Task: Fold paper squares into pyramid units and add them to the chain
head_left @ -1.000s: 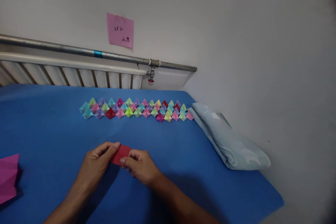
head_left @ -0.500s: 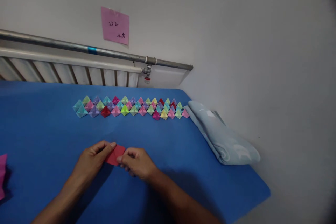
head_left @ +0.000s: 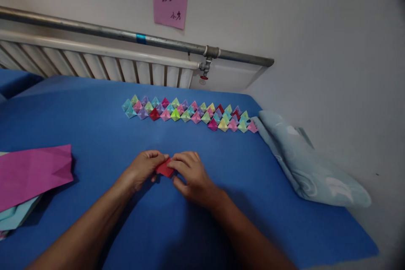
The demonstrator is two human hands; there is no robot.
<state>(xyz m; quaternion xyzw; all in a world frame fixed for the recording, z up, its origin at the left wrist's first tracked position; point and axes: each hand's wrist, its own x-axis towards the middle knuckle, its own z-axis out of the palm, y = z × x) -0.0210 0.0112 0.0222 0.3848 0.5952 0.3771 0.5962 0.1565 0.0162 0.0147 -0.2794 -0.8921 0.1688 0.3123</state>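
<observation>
A small piece of folded red paper (head_left: 164, 168) is held low over the blue surface, in the middle of the head view. My left hand (head_left: 147, 168) pinches its left side, thumb on top and fingers beneath. On the right side, the curled fingers of my right hand (head_left: 193, 177) press on the paper's upper right edge, while the thumb sits lower, by its right corner. The fingers partly cover the paper's edges. Beyond both hands lie rows of small folded paper pieces (head_left: 175, 114) in many colours, set close together.
At the left edge, a stack of coloured sheets has a magenta sheet (head_left: 38, 173) on top. A folded light-blue cloth (head_left: 303, 164) rests on the right of the blue surface (head_left: 95, 135). Behind stand a radiator (head_left: 110, 69) and a metal pipe (head_left: 95, 29); a pink note (head_left: 171, 0) hangs above.
The view has swung left and downward, showing more of the paper stack. My right hand has shifted from pinching the red paper's lower right corner to laying its fingers over the upper right edge.
</observation>
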